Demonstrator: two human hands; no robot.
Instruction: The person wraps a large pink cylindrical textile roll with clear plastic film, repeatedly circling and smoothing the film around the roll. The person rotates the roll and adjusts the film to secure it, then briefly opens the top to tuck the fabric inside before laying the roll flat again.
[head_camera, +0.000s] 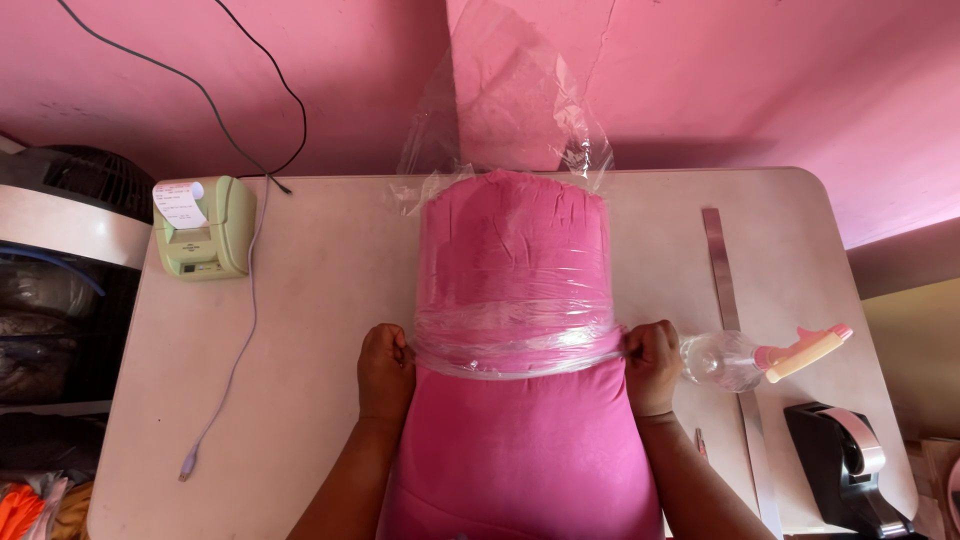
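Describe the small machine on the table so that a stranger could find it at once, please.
Start at the pale table and go to its far left corner. There sits a light green box-shaped printer, paper slip curling from its top, apart from the pink fabric roll.

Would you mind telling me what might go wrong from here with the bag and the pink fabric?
The clear plastic bag is bunched tight around the pink fabric roll where the left hand and right hand pull its edge, so it may tear. The right hand sits close to the spray bottle, which could get knocked.

Both hands, left and right, are fisted knuckles-up, forearms angled inward.
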